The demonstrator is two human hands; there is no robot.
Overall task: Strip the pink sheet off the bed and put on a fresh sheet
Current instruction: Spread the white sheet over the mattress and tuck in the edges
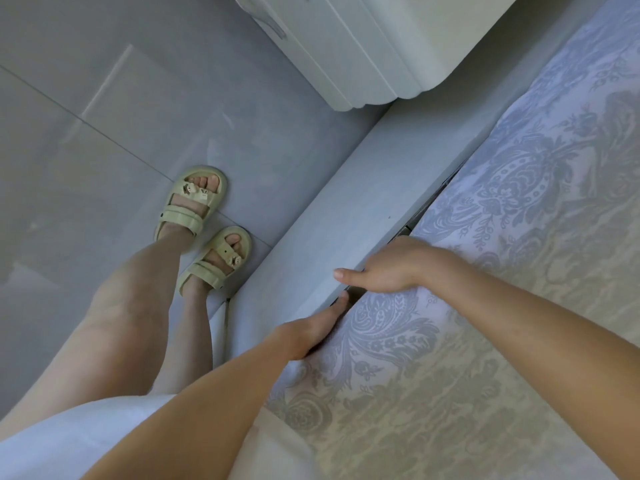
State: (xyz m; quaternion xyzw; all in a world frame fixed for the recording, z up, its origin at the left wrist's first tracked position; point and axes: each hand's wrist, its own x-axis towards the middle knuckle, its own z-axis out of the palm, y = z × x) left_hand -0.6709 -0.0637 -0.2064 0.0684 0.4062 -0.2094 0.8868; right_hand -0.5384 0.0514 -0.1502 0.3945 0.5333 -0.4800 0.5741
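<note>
A pale lilac sheet (512, 258) with a grey floral pattern covers the mattress on the right. Its edge runs along the narrow dark gap beside the grey bed frame (349, 209). My left hand (311, 332) lies flat at that edge, fingers pushed down into the gap with the sheet's edge. My right hand (391, 266) rests just above it on the sheet's edge, thumb stretched over the frame, fingers hidden in the gap. No pink sheet is in view.
A white bedside cabinet (374, 46) stands at the top, close against the bed frame. Grey floor tiles (104, 133) fill the left. My feet in pale green sandals (204, 230) stand right beside the frame.
</note>
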